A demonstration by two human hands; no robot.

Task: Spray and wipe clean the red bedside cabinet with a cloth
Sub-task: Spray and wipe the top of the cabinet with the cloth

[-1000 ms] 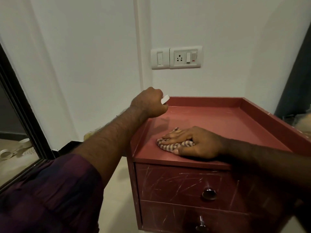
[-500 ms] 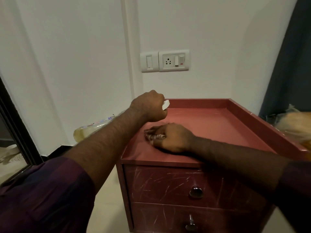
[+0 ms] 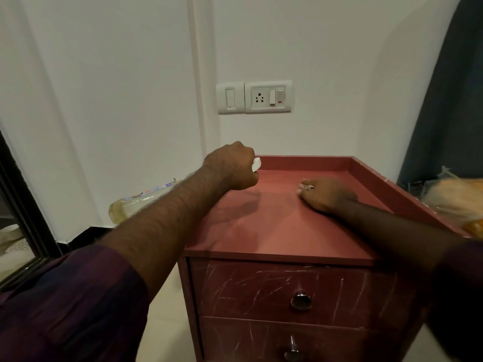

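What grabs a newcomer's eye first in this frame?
The red cabinet fills the lower middle, its drawer fronts streaked with pale scratches. On its top the right hand holds a bunched cloth, while the left hand grips a spray bottle at the back left corner. A white socket panel sits on the wall above.

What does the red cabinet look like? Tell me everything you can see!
The red cabinet looks like painted wood and stands upright by the white wall. Its flat top has a raised rim at the back and right side. Two scratched drawers stack in front, each with a round shiny knob. The right hand holds a cloth down on the top.
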